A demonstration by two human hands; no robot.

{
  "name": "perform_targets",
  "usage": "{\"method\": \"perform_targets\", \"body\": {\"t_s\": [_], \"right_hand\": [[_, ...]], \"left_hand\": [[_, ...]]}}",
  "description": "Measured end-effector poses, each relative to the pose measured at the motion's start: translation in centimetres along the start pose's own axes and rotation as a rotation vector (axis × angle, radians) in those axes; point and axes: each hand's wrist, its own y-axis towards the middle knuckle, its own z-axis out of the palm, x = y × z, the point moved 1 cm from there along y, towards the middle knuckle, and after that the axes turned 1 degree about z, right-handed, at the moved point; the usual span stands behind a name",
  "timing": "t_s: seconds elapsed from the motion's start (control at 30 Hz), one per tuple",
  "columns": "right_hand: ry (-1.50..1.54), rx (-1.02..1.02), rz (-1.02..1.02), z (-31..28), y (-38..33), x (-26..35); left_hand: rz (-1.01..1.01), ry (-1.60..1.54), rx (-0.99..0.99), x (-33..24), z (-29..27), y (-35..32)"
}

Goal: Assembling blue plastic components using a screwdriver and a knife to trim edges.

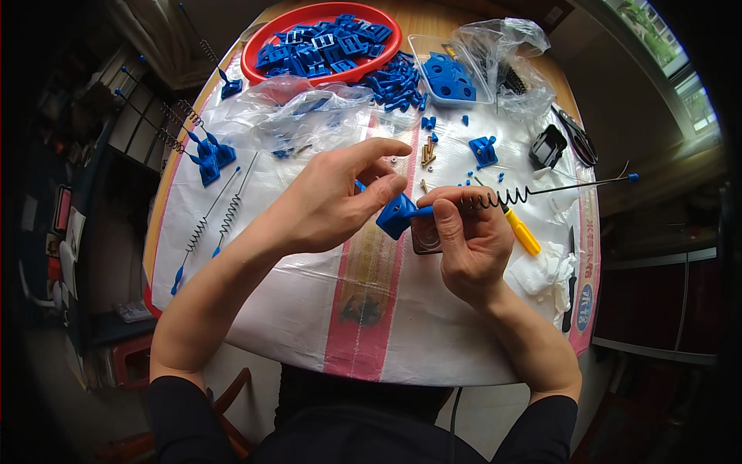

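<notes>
In my right hand (475,243), thumb and fingers close on the stem of a blue plastic bracket (396,216). From that hand a black coiled spring wire (495,199) runs right to a small blue end cap (633,178). My left hand (340,193) is at the bracket's upper left, its thumb and curled fingers close together and its index finger stretched out above. Whatever they pinch is hidden; a bit of blue shows behind the thumb. Just below the bracket, a small clear brownish box (426,236) is partly covered by my right hand.
Brass screws (428,151) lie beyond my hands, near another blue bracket (484,151). A red tray (255,58) of blue parts and a clear tub (488,87) stand at the back. A yellow-handled screwdriver (523,232) and scissors (580,139) are right; spring wires (197,232) lie left.
</notes>
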Motion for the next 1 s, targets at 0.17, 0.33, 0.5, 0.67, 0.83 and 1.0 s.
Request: {"method": "perform_targets", "body": {"t_s": [0.17, 0.33, 0.5, 0.67, 0.83, 1.0], "right_hand": [[0.162, 0.058, -0.096, 0.8, 0.0, -0.3], [0.145, 0.081, -0.089, 1.1, -0.2, -0.8], [0.056, 0.112, -0.059, 1.3, -0.1, -0.5], [0.256, 0.114, 0.05, 1.5, 0.0, -0.5], [0.229, 0.1, 0.149, 1.4, -0.1, -0.4], [0.248, 0.04, 0.186, 1.3, 0.1, -0.1]], "left_hand": [[-0.178, -0.81, 0.159, 1.4, 0.4, -2.8], [-0.134, -0.792, 0.127, 3.0, 0.6, -2.7], [-0.149, -0.673, 0.039, 3.1, 0.6, -2.7], [-0.187, -0.605, 0.004, 3.2, 0.0, -2.8], [-0.188, -0.585, -0.133, 2.5, 1.0, -3.3], [-0.265, -0.885, -0.106, 3.3, 0.1, -3.4]]}}
